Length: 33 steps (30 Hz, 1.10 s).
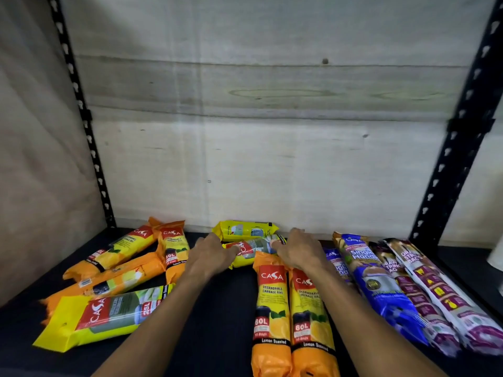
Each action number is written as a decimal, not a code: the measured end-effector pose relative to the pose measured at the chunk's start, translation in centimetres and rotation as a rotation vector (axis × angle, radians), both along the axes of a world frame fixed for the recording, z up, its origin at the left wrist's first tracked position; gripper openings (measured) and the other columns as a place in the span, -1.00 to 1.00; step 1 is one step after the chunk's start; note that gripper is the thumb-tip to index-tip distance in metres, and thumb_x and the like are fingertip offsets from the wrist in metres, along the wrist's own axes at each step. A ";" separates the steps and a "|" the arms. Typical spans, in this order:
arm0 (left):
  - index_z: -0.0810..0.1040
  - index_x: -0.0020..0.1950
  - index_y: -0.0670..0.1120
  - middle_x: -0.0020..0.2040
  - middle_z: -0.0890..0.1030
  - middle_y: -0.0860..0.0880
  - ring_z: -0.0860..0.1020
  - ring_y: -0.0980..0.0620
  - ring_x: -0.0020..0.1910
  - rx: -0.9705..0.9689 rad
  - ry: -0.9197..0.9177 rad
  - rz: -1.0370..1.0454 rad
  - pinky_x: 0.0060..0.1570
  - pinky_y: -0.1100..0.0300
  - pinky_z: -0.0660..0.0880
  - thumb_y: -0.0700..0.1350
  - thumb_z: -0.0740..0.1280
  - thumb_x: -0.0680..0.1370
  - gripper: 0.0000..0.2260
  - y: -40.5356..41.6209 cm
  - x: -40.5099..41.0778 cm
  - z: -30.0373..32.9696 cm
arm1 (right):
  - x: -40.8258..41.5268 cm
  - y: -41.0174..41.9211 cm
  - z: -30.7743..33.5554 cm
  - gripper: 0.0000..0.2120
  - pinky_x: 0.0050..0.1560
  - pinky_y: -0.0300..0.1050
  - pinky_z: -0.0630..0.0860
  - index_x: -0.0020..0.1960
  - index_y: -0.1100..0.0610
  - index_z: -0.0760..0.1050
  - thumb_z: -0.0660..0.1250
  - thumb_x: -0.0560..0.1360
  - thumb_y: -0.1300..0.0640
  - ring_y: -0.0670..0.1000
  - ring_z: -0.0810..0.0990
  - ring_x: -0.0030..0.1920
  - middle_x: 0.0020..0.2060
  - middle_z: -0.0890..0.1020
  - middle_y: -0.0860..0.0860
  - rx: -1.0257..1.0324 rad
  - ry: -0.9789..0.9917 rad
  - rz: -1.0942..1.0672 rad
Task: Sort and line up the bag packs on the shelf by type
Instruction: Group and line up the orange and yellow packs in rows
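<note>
On the dark shelf [217,308], both hands reach to a yellow pack [251,250] lying crosswise near the back. My left hand [212,254] grips its left end and my right hand [298,250] grips its right end. Behind it lies another yellow pack [245,230] against the wall. Two orange 60L packs [294,317] lie side by side, lengthwise, under my right forearm. Blue packs [375,284] and maroon-white drawstring packs [424,292] are lined up on the right. At the left, several orange packs [128,268] and a yellow 25L pack [106,317] lie scattered.
A pale wooden back panel [272,159] closes the shelf. Black perforated uprights stand at the left [89,148] and right [457,148]. A white object [496,258] shows at the far right edge.
</note>
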<state>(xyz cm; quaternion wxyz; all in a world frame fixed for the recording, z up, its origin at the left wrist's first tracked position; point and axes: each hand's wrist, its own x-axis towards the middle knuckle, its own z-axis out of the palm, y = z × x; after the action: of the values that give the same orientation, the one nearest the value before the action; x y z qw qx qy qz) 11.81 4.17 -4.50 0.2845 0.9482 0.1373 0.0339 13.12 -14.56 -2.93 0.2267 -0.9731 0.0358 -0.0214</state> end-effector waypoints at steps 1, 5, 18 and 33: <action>0.49 0.26 -0.11 0.23 0.56 -0.13 0.60 -0.13 0.09 0.000 0.025 -0.005 0.06 0.07 0.49 0.25 0.31 0.46 -0.46 -0.1 0.5 -0.1 | 0.6 0.2 -0.3 -0.44 -0.04 -0.05 0.47 0.32 0.20 0.43 0.25 0.56 -0.22 0.16 0.59 0.17 0.20 0.61 0.14 0.018 0.018 -0.002; 0.58 -0.05 -0.10 -0.17 0.65 -0.04 0.66 -0.02 -0.36 -0.023 0.081 -0.005 -0.10 0.14 0.60 0.22 0.30 0.47 -0.62 -0.5 1.9 -0.5 | 3.1 0.5 -1.5 -0.43 -0.01 -0.01 0.52 0.28 0.17 0.48 0.24 0.52 -0.28 0.16 0.63 0.08 0.14 0.64 0.14 0.068 0.091 -0.013; 0.64 -0.07 -0.16 -0.16 0.69 -0.11 0.70 -0.10 -0.21 -0.144 0.038 -0.003 -0.05 0.04 0.65 0.15 0.41 0.42 -0.63 0.4 1.8 -0.7 | 4.5 2.0 -1.4 -0.62 -0.10 -0.04 0.49 -0.11 0.10 0.49 0.31 0.47 -0.24 0.20 0.61 0.03 -0.05 0.64 0.12 0.023 -0.011 0.019; 0.66 -0.10 -0.10 -0.24 0.59 -0.04 0.52 0.02 -0.23 -0.059 -0.135 0.175 -0.21 0.14 0.43 0.18 0.30 0.53 -0.64 9.8 -6.9 3.1 | -1.4 10.6 1.4 -0.60 -0.46 -0.13 0.22 -0.24 0.15 0.49 0.30 0.49 -0.19 0.15 0.51 -0.25 -0.34 0.49 0.07 0.164 -0.111 0.223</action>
<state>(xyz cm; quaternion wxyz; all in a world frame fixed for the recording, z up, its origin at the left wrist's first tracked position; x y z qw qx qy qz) 4.95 13.99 -1.38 0.3167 0.9195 0.2008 0.1181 11.76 -3.99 -1.53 0.3082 -0.9465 -0.0834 -0.0469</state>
